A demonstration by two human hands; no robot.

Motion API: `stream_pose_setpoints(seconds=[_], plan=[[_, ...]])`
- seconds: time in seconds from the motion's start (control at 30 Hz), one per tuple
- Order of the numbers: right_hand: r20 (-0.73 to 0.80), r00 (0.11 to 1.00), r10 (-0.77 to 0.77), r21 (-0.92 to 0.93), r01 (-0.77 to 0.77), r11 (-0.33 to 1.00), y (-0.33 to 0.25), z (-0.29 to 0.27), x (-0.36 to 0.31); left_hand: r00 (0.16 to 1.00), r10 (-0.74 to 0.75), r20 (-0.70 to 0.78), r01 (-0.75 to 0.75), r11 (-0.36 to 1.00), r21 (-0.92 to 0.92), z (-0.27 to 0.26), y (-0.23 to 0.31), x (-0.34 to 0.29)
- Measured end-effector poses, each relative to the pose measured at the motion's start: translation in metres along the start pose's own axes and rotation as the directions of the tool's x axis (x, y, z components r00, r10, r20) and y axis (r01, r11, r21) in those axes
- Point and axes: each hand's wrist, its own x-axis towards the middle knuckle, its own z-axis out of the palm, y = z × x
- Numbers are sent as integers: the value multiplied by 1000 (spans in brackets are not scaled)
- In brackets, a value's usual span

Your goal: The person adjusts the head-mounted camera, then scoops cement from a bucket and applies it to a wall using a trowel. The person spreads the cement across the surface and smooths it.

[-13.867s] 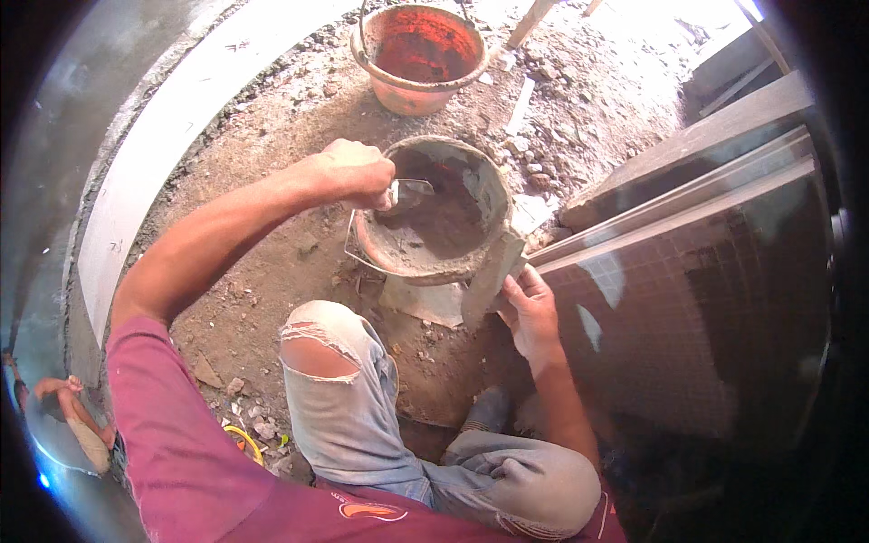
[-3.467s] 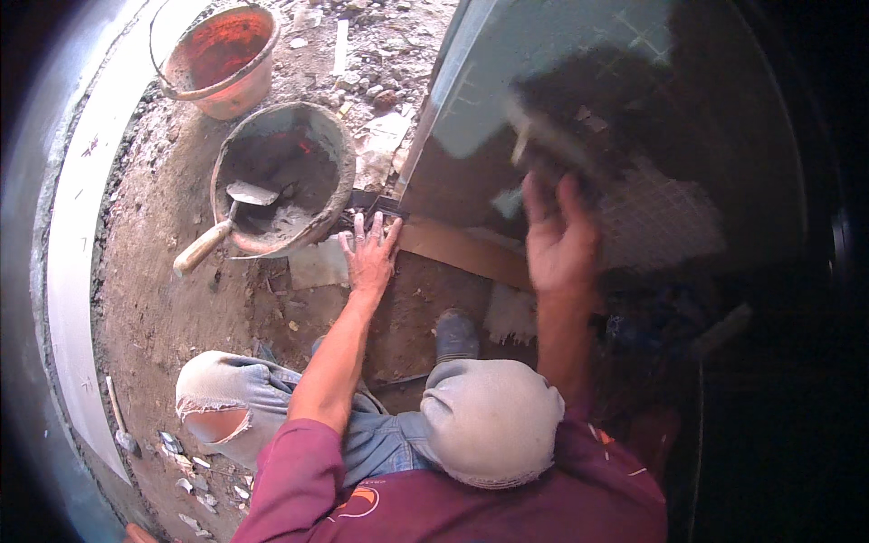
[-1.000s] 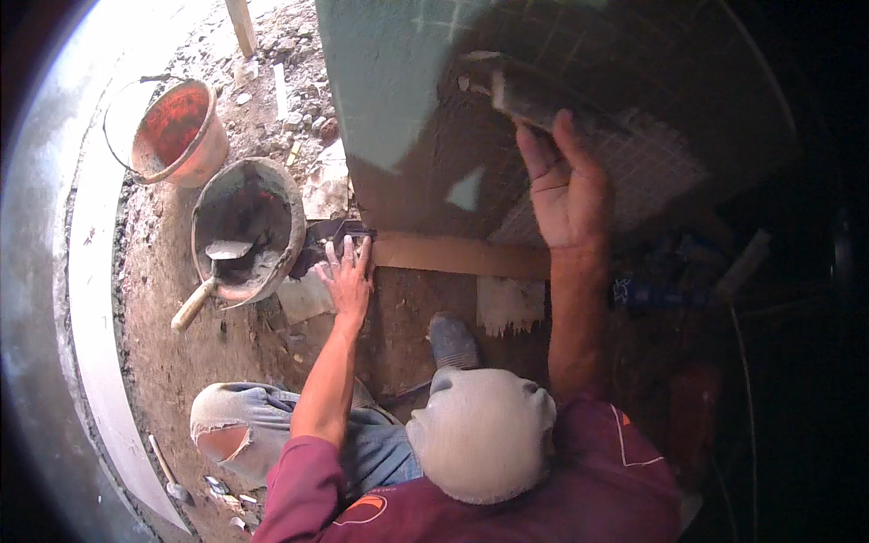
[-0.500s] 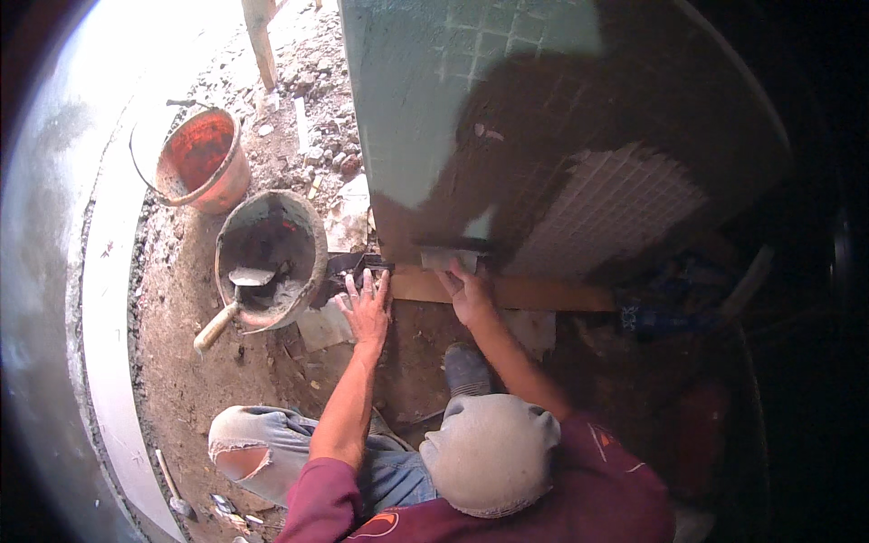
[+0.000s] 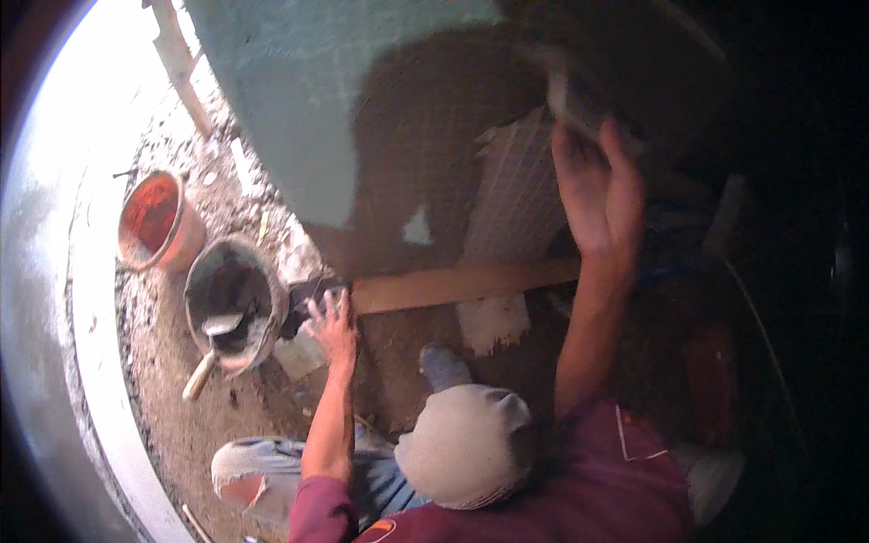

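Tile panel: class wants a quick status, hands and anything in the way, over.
Left hand open at wooden batten. Right hand flat on tile panel. Mortar pan beside left hand.

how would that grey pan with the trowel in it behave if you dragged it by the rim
The pan probably feels heavy, since dark mortar fills its bottom. It may grate and catch on the rubbly ground. The trowel leans loose over the rim, so it could slide or flip out.

Tile sheet [image 5: 507, 172] pale green, fine grid; bucket [image 5: 158, 220] orange-red; mortar pan [image 5: 233, 303] grey; wooden batten [image 5: 462, 285] tan; sleeves [image 5: 579, 489] maroon.
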Motion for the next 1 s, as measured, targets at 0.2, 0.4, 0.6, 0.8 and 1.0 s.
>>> stream_pose_setpoints(seconds=[0.2,0.4,0.6,0.8,1.0], plan=[[-471,774,-424,-540,128,832,-43,-107,-19,996,71,-54,-65,993,98,5,1,2],[-52,491,-870,-958,223,183,-57,-142,44,995,46,93,-62,984,169,0,-6,9],[176,802,-571,-949,293,119,45,-147,-16,977,108,185,-130,985,111,-35,3,25],[-814,554,-174,-224,-24,974,71,-278,-53,956,11,294,69,963,-260,-125,24,36],[-801,591,-88,-142,-45,989,66,-382,-59,875,107,472,127,890,-437,-230,29,31]])
